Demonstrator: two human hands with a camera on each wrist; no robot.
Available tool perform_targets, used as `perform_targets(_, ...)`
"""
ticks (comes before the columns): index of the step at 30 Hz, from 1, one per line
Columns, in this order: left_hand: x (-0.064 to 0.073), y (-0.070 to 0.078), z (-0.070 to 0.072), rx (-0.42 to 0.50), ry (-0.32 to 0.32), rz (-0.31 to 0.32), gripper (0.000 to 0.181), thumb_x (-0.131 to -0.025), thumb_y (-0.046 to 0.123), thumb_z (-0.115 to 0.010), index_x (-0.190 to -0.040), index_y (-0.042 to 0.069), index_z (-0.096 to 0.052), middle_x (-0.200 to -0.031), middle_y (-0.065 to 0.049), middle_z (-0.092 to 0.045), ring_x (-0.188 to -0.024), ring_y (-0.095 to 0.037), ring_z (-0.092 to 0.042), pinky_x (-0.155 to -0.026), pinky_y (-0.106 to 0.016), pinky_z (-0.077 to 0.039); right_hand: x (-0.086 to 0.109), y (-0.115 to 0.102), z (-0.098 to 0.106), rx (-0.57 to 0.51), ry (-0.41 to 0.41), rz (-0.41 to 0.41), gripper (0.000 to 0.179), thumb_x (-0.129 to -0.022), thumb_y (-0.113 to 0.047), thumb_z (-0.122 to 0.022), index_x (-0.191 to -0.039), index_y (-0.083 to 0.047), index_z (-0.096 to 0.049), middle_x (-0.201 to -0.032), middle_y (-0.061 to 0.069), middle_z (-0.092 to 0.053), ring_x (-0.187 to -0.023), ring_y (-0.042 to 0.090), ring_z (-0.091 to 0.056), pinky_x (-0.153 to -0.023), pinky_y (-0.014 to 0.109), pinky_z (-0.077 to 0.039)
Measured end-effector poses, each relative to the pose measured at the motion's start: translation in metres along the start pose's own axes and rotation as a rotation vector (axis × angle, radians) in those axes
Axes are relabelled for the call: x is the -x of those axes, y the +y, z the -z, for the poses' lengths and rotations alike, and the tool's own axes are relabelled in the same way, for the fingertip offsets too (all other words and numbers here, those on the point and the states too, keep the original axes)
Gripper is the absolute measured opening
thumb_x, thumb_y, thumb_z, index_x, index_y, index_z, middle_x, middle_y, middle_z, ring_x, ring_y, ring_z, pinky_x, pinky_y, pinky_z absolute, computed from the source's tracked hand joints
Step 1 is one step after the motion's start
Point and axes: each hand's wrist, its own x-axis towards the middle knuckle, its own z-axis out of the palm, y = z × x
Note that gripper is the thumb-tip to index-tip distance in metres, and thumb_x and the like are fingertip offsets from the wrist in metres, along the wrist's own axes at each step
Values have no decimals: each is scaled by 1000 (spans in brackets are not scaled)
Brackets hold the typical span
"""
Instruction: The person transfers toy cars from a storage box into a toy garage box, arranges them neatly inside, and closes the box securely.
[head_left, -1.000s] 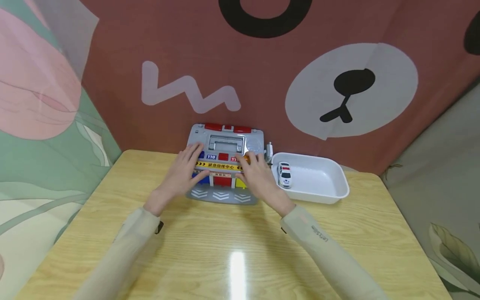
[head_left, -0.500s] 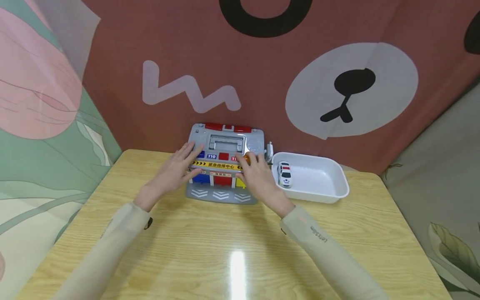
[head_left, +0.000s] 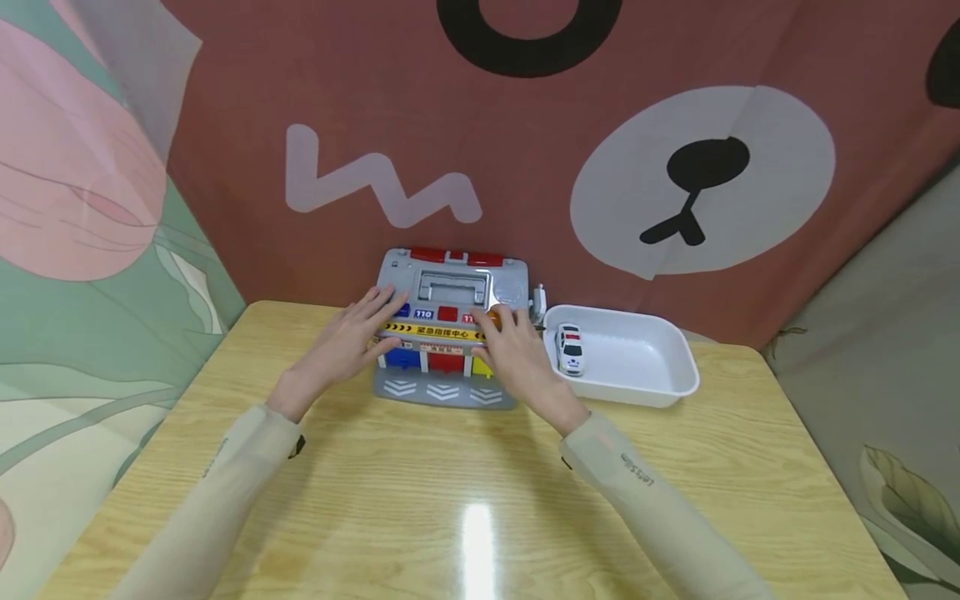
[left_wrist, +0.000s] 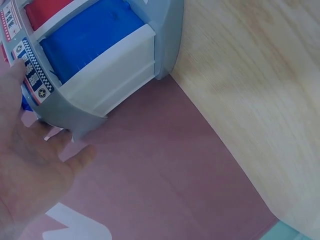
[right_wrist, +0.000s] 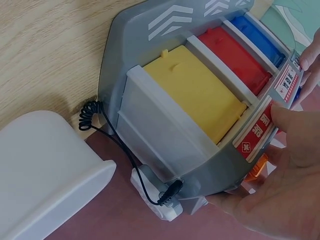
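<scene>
A grey toy garage [head_left: 453, 285] stands at the back of the table, with blue, red and yellow doors [right_wrist: 200, 92] and a yellow sign strip along its front ledge. At its left end, my left hand [head_left: 330, 346] rests with spread fingers on the roof and the thumb at the front ledge. In the left wrist view, the thumb lies on the blue sign [left_wrist: 32, 72]. My right hand [head_left: 525, 358] grips the ledge's right end, thumb on the red sign [right_wrist: 255, 131] and fingers over the top by an orange light [right_wrist: 256, 167]. Some fingertips are hidden behind the ledge.
A white tray [head_left: 641, 392] holding a white toy police car [head_left: 570, 350] stands just right of the garage. A coiled black cord [right_wrist: 90, 114] runs to a small white piece [right_wrist: 157, 197] at the garage's side. A printed cloth [head_left: 375, 100] hangs behind the table edge.
My left hand has shifted left along the garage toward its left end, then stayed there. The right hand, the garage, the tray and the car look the same.
</scene>
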Motion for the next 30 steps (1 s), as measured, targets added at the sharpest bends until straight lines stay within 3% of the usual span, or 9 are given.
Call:
perform_targets(14,0,3,3,-22,-9,8,71,-95,41,-59,-154,20,-27,-157,-13,-24,-144,-35,-18,-107,-62,-26,1,0,0,0,9,6,60,-96,-41,-56,-148,-16,-38,-131,17,-43,-104,28,-40,-78,35,-47)
perform_targets(30,-4,5,12,-13,-91,37,71,-95,45,-57,-154,20,-25,-158,-14,-21,-144,-37,-16,-105,-65,-26,0,1,-3,10,35,17,59,-97,-42,-54,-147,-15,-38,-129,17,-43,-102,29,-41,-75,36,-46)
